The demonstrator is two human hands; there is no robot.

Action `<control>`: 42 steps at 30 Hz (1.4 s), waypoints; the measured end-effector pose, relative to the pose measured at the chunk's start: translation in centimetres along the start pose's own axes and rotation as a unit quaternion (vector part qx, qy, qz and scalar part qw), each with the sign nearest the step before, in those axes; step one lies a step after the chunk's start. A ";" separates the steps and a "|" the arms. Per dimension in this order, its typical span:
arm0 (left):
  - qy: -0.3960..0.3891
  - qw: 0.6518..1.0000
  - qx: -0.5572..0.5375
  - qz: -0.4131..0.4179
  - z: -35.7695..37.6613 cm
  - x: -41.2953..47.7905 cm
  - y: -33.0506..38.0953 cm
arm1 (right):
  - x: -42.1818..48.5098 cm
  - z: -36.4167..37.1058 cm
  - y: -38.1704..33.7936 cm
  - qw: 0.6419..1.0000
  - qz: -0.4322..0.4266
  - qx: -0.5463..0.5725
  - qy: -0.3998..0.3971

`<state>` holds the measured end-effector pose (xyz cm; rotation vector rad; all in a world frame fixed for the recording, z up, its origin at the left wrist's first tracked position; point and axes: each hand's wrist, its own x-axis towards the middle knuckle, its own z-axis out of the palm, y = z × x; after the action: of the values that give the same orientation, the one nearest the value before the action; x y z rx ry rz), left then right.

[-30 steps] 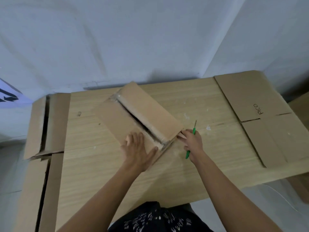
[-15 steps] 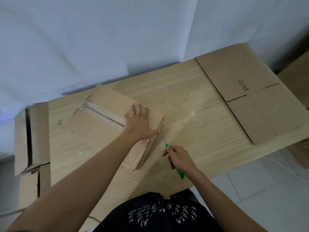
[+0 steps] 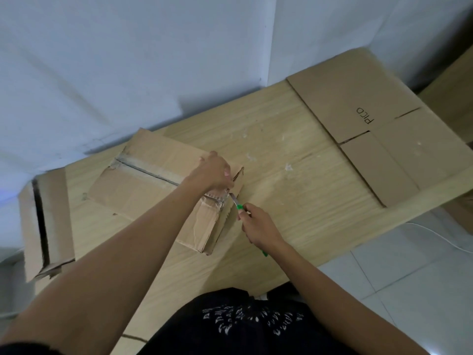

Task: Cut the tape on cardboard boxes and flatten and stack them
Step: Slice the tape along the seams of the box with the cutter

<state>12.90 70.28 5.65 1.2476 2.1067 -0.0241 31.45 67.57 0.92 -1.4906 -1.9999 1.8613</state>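
I see the box [image 3: 153, 190] on the table [image 3: 294, 201] left of centre, the left hand [image 3: 212, 172] on its right end (the right hand [image 3: 258, 226] with the knife [image 3: 236, 203] just beside it), and a flattened box [image 3: 358, 103] at the far right.

left hand [image 3: 213, 172] on box [image 3: 153, 190], knife [image 3: 236, 201] apparently at tape [image 3: 217, 198]
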 end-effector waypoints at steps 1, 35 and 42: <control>0.003 1.000 -0.004 -0.002 0.0 -0.1 0.0 | 0.0 0.0 0.0 1.000 -0.001 -0.001 0.002; 0.057 0.997 -0.039 0.025 2.3 -0.7 -1.6 | -0.2 0.8 -1.9 0.999 0.019 -0.035 -0.024; 0.063 0.996 -0.047 0.040 2.7 -0.3 -2.0 | -2.2 2.0 -1.5 0.994 0.030 -0.055 -0.094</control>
<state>12.90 68.08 3.14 1.3051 2.1365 0.1930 30.59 64.88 2.75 -1.4666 -2.1952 2.0156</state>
